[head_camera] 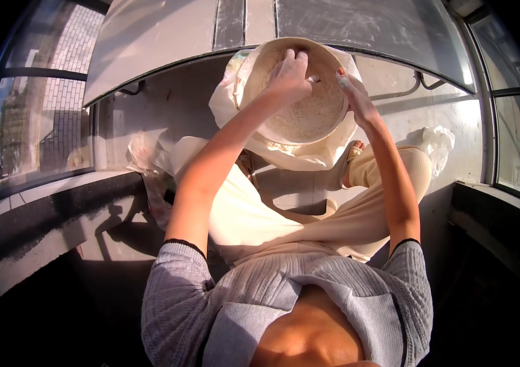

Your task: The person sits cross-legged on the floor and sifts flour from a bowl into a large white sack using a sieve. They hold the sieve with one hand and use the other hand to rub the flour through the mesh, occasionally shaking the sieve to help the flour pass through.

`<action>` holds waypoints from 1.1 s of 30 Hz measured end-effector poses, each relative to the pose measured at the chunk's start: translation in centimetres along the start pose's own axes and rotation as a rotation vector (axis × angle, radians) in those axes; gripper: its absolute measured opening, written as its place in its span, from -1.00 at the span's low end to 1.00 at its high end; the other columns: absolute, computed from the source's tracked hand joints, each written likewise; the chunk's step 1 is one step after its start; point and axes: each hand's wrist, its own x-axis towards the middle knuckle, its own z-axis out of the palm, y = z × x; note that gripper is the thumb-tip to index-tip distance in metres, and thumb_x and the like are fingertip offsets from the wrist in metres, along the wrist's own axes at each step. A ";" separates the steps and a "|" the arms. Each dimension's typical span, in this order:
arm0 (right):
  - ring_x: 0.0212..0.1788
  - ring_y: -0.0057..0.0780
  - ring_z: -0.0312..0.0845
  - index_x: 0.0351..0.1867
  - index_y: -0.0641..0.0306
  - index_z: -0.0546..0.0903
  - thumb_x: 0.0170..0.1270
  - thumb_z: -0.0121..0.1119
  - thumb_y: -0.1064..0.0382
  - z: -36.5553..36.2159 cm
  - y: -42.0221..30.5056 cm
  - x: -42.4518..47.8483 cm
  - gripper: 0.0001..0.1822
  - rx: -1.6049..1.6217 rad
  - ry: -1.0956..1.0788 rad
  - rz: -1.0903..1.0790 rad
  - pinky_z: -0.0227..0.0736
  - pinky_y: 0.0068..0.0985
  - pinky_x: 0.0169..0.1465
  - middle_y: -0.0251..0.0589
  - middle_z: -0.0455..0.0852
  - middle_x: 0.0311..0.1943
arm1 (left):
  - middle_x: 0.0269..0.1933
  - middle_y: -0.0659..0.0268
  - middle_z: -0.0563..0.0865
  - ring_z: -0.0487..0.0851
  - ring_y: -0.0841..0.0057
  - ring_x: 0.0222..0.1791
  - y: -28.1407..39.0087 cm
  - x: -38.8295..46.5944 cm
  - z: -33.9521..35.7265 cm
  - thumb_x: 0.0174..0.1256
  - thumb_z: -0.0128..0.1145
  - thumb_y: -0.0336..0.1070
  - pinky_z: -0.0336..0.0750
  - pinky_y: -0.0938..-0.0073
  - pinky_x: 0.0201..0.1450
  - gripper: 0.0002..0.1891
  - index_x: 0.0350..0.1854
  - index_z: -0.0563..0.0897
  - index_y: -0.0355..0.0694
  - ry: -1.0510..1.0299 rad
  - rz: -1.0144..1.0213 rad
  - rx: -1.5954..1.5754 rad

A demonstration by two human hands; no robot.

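A round, pale bowl (269, 120) with whitish, crumbly flour-like powder (317, 117) in it stands tilted over a white plastic bag (319, 160), between my knees. Inside the bowl is my left hand (289, 73), dusted white, its fingers bent near the far wall; a small pale piece with a dark spot shows beside the thumb, and whether the fingers grip anything is unclear. My right hand (356, 98) holds the bowl's right rim, thumb over the edge and the other fingers mostly hidden outside. Some powder lies on the bag below the bowl's near rim.
A table (163, 36) with white smears on its dark panel stands just beyond the bowl. Crumpled clear plastic (150, 160) lies by my left knee, a crumpled white bag (436, 142) by my right. Windows and low ledges flank both sides. My sandalled foot is right of the bowl.
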 end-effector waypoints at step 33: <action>-0.12 -0.54 0.60 0.39 0.13 0.32 0.40 -0.09 -0.31 -0.3 2.4 2.0 -0.28 -0.073 0.064 -0.023 0.56 -0.59 -0.38 -0.21 0.63 -0.03 | 0.02 -0.15 0.55 0.50 -0.08 0.10 1.1 -1.1 1.8 0.04 0.19 -0.42 0.44 0.11 0.15 -0.62 -0.04 0.53 -0.42 -0.120 0.160 -0.184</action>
